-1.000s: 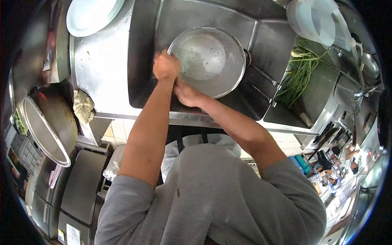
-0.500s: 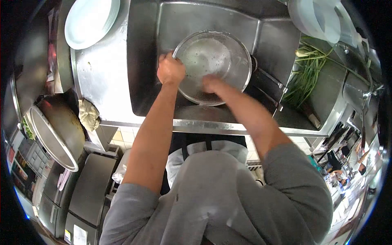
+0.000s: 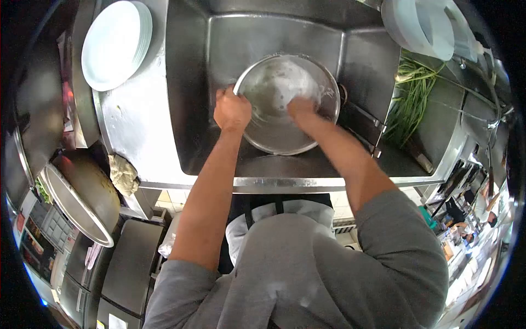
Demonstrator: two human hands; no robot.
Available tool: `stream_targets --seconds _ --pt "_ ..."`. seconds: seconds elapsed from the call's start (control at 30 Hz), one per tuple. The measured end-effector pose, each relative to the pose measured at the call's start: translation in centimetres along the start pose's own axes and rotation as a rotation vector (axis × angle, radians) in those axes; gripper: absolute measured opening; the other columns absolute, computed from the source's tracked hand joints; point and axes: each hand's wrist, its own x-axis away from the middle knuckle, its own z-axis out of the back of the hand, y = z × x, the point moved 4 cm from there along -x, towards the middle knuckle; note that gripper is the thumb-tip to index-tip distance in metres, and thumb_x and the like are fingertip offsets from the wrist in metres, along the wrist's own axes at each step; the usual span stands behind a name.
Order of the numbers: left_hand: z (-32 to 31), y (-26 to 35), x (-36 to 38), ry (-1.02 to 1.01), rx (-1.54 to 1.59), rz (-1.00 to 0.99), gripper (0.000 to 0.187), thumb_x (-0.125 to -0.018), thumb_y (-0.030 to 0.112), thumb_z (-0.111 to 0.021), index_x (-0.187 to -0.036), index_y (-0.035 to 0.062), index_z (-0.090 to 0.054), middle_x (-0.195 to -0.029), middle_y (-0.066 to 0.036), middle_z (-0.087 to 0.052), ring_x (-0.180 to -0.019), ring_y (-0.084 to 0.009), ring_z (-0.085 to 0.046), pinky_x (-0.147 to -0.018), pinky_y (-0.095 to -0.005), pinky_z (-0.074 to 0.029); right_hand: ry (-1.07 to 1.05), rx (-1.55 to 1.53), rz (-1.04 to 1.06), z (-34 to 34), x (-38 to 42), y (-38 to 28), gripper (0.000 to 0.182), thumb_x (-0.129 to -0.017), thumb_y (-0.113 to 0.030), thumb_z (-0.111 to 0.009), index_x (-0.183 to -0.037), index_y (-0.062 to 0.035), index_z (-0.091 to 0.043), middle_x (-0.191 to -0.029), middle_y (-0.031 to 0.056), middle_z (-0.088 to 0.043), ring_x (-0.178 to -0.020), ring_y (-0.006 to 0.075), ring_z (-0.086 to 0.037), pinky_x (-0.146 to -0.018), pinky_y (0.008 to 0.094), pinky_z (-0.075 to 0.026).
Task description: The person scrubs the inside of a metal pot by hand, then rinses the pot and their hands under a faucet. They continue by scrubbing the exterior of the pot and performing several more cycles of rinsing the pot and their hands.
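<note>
A round metal pot [image 3: 268, 137] with soapy suds inside sits in the steel sink [image 3: 252, 35]. My left hand [image 3: 232, 109] is closed around the pot's left edge, where a handle may be hidden under the fingers. Another looped handle [image 3: 343, 94] shows on the right side. Inside the pot, my right hand [image 3: 303, 109] is low over the sudsy bottom. Motion smears its fingers, so whether it holds something small cannot be made out.
Stacked white plates [image 3: 112, 46] stand on the left counter, with a crumpled cloth [image 3: 123, 175] nearer me. Green onions [image 3: 411, 98] lie right of the sink, below translucent plastic containers [image 3: 419, 27]. A large tilted pot [image 3: 87, 192] is at lower left. People are visible far right.
My right hand has moved right and slightly forward across the pot's inside. My left hand keeps its grip. The whole view has shifted a little, and the suds have spread differently.
</note>
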Motion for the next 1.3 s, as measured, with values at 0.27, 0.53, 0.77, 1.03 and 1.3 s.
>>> stream_targets --seconds 0.27,0.53,0.77,1.03,1.3 --pt "-0.2 -0.3 -0.9 0.011 -0.038 -0.053 0.031 -0.088 0.017 -0.062 -0.118 0.0076 -0.066 -0.121 -0.016 -0.063 -0.105 -0.0382 -0.067 -0.088 -0.0482 -0.056 0.321 -0.279 0.101 7.0 -9.1 -6.2 0.027 -0.094 -0.018 -0.057 -0.106 0.0006 -0.073 -0.113 0.0195 -0.072 -0.103 0.031 -0.071 -0.088 0.0455 -0.056" --pt "0.2 0.3 0.1 0.099 0.07 -0.075 0.028 -0.089 0.02 -0.062 -0.114 0.0095 -0.069 -0.12 -0.017 -0.064 -0.104 -0.0388 -0.067 -0.088 -0.0491 -0.055 0.2 -0.203 0.0 -3.1 0.3 -3.8 0.03 -0.096 -0.02 -0.053 -0.112 0.0015 -0.066 -0.117 0.0246 -0.065 -0.112 0.0332 -0.064 -0.093 0.0466 -0.05" --pt "0.5 -0.5 -0.9 0.013 0.148 -0.111 0.041 -0.096 0.042 -0.06 -0.1 0.0024 -0.071 -0.112 -0.022 -0.067 -0.106 -0.0414 -0.064 -0.088 -0.049 -0.051 0.285 -1.322 -0.125 11.3 -4.1 -9.0 0.035 -0.095 -0.02 -0.053 -0.119 0.005 -0.058 -0.126 0.0329 -0.055 -0.124 0.0378 -0.054 -0.103 0.048 -0.041" --pt "0.1 0.3 -0.3 0.045 0.154 -0.06 0.035 -0.092 0.038 -0.063 -0.115 0.0125 -0.072 -0.119 -0.019 -0.066 -0.111 -0.0383 -0.065 -0.091 -0.0479 -0.053 0.124 -0.128 0.565 -2.7 4.0 -6.6 0.036 -0.098 -0.024 -0.048 -0.12 0.0015 -0.062 -0.114 0.0286 -0.066 -0.112 0.0431 -0.062 -0.096 0.052 -0.047" --pt "0.5 0.8 0.1 -0.073 0.086 -0.011 0.034 -0.093 0.027 -0.058 -0.123 0.0165 -0.069 -0.126 -0.017 -0.064 -0.114 -0.0361 -0.065 -0.096 -0.0468 -0.054 0.126 -0.4 0.591 -1.4 13.0 -4.7 0.039 -0.098 -0.023 -0.046 -0.125 -0.0026 -0.065 -0.133 0.0268 -0.059 -0.125 0.0415 -0.057 -0.109 0.0478 -0.042"
